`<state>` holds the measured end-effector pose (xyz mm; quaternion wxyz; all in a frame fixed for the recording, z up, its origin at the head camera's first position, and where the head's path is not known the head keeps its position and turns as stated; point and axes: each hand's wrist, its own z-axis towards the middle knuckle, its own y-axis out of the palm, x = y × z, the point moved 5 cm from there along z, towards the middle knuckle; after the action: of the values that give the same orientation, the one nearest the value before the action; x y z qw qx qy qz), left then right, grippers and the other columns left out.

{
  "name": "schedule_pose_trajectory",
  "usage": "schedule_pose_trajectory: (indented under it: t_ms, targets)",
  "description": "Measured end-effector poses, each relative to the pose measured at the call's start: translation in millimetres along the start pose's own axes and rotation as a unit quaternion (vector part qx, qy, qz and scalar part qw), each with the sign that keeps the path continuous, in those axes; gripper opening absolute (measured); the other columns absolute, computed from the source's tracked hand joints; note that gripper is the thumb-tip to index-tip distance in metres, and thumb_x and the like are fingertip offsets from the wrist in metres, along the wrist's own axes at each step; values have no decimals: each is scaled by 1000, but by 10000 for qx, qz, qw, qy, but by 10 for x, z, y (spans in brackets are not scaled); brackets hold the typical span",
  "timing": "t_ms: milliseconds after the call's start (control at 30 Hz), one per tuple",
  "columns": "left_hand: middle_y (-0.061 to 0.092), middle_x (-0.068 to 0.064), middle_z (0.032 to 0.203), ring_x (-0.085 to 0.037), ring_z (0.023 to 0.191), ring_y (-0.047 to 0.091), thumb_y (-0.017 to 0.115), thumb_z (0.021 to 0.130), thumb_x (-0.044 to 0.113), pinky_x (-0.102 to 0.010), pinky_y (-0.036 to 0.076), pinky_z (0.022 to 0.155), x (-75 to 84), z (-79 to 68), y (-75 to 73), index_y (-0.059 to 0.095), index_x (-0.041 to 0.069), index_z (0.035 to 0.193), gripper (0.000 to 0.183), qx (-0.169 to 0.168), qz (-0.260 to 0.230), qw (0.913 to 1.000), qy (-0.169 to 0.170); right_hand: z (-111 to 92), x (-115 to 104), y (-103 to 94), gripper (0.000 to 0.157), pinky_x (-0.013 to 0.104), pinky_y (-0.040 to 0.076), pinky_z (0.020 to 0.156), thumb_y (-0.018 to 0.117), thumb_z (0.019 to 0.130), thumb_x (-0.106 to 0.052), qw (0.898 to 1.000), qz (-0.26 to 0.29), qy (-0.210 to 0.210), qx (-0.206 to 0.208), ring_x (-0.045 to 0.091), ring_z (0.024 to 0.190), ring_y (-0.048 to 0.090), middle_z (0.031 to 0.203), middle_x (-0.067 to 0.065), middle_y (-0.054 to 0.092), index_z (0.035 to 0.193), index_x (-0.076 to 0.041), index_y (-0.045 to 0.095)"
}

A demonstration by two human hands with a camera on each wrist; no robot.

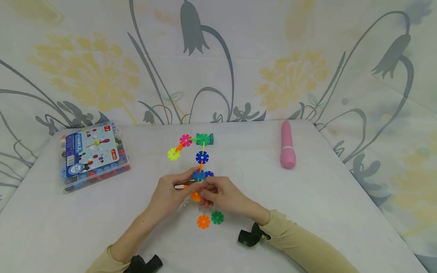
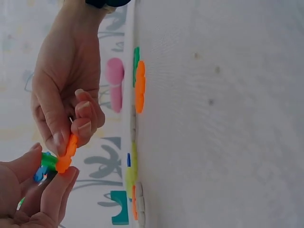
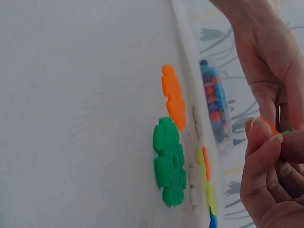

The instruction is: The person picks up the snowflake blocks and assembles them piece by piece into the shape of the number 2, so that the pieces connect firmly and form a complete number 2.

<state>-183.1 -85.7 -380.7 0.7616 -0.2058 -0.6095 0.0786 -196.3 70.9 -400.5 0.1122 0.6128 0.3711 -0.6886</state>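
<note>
White tabletop [image 1: 327,204] spreads below; at your fingertips [image 2: 58,138], your right hand [image 1: 224,192] pinches an orange piece [image 2: 67,159], your left hand [image 1: 168,191] a green piece [image 2: 49,160] (the two pieces touch).

We hold an orange plastic disc [image 2: 69,153], notched round its rim, tilted above the white table [image 1: 327,212], its edge meeting a small green piece [image 2: 49,160]; a blue piece [image 2: 39,175] shows just beyond.

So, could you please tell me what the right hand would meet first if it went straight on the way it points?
Most likely the left hand, which faces it in the head view, close by the orange disc that the right hand pinches; how their depths line up is hard to tell.
</note>
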Motion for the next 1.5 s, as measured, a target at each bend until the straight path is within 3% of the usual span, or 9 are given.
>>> schedule_pose_trajectory:
  t_ms: [133,300,533,833,1233,1500]
  targets:
    - [66,-10,130,-28,107,71,73,91,17,-23,58,80,-11,-3,-4,62,13,136,46,-14,-100,9999,-126,11,7,-15,13,26,57,64,59,101,-11,10000,21,16,-58,18,67,65,79,6,70,105,-1,67]
    - [66,-9,131,-30,112,69,71,94,19,-26,59,81,3,27,-19,61,14,138,46,1,-428,9989,-211,23,-35,-47,11,25,54,60,55,102,-9,9998,117,-120,-144,24,64,62,77,9,69,101,-1,62]
    - [67,-8,131,-31,118,66,68,96,23,-30,58,86,-6,31,-76,59,15,140,46,74,-501,9982,-308,17,-101,26,12,32,60,65,50,104,-9,9962,444,-296,-695,25,65,68,83,17,73,105,3,54]
    - [66,-14,131,-35,118,65,67,97,19,-33,58,85,33,19,-75,56,10,142,47,-4,-581,9982,-158,18,-94,-8,11,25,55,60,54,102,-9,9988,382,-79,-284,21,62,63,77,12,70,102,1,59]
    - [62,-13,137,-35,118,65,66,97,18,-36,57,89,46,16,-19,57,10,141,46,-92,-551,9984,-19,13,-100,-60,11,26,54,58,57,101,-10,9998,198,-19,-30,17,61,61,74,7,68,98,-1,62]
    - [65,-10,134,-34,115,67,69,95,19,-31,59,85,2,6,-3,57,12,142,49,-2,-643,9975,-282,-18,-142,-56,12,27,53,59,56,101,-8,9997,41,-154,171,31,64,62,73,9,68,97,-1,64]
